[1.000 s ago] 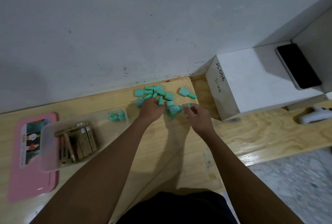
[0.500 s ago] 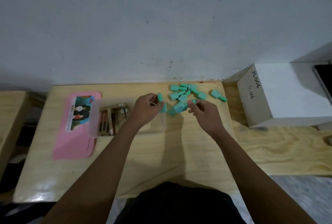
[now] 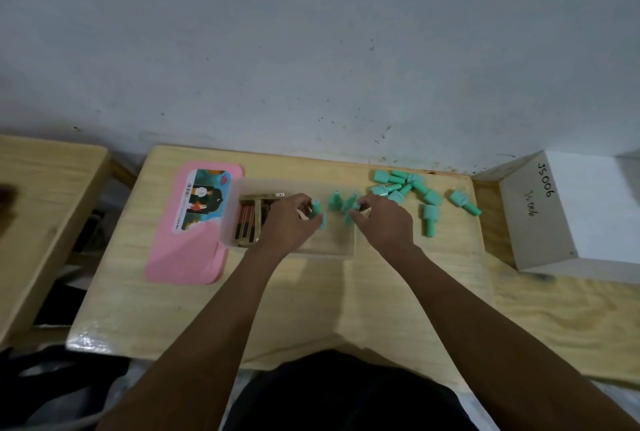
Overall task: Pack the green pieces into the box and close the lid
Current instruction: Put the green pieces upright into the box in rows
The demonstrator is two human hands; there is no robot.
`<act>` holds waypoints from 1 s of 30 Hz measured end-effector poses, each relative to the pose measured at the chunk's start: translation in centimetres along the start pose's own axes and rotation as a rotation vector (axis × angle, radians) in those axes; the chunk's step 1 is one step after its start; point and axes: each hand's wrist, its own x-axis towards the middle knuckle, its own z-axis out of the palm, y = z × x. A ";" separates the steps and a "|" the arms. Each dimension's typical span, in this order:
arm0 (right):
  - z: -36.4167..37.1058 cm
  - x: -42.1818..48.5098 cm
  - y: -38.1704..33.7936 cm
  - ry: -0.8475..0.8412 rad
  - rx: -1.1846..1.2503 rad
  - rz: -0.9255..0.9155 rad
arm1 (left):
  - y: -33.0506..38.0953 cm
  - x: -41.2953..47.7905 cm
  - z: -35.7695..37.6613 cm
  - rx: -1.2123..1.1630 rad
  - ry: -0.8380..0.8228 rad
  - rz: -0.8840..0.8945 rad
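Head view: my left grip (image 3: 289, 223) pinches a green piece (image 3: 316, 206) over the box (image 3: 322, 250), and my right grip (image 3: 382, 223) pinches a second piece (image 3: 351, 204), probably to stand both inside. The loose pile (image 3: 398, 185) sits far right on the desk (image 3: 311, 299). The pink lid (image 3: 187, 250) lies left, off for loading.

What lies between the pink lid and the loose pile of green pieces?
The clear box, seen in the head view, with the left hand and right hand each holding a green piece over it.
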 end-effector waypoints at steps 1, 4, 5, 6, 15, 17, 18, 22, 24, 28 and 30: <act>0.2 0.2 -0.1 0.016 -0.044 -0.023 | -0.2 0.1 0.1 0.004 -0.003 0.006; 0.7 0.5 -0.2 0.066 -0.106 -0.064 | -0.8 0.5 0.7 0.014 -0.021 0.007; 0.9 0.6 -0.2 0.070 -0.112 -0.051 | -0.9 0.6 0.8 0.022 -0.029 0.007; 1.0 0.6 -0.1 0.070 -0.115 -0.030 | -1.1 0.8 1.0 0.029 -0.034 0.007; 1.9 0.6 0.1 0.089 0.005 0.061 | -0.9 1.7 2.6 0.108 -0.056 0.025; 1.7 0.5 0.3 0.095 0.077 0.072 | -0.8 2.0 3.1 0.117 -0.052 0.009; 1.5 0.4 0.5 0.098 0.102 0.071 | -0.7 2.1 3.4 0.128 -0.044 0.001; 0.7 0.0 1.4 0.070 0.179 0.058 | -0.5 2.6 4.5 0.148 -0.032 -0.024; 0.6 -0.2 2.0 0.034 0.209 0.073 | -0.5 2.9 4.9 0.154 -0.030 -0.042; 0.8 -0.6 3.0 -0.067 0.362 0.126 | -0.1 3.2 5.7 0.147 0.001 -0.053; 1.0 -0.7 3.2 -0.099 0.434 0.141 | 0.1 3.2 5.8 0.144 0.011 -0.067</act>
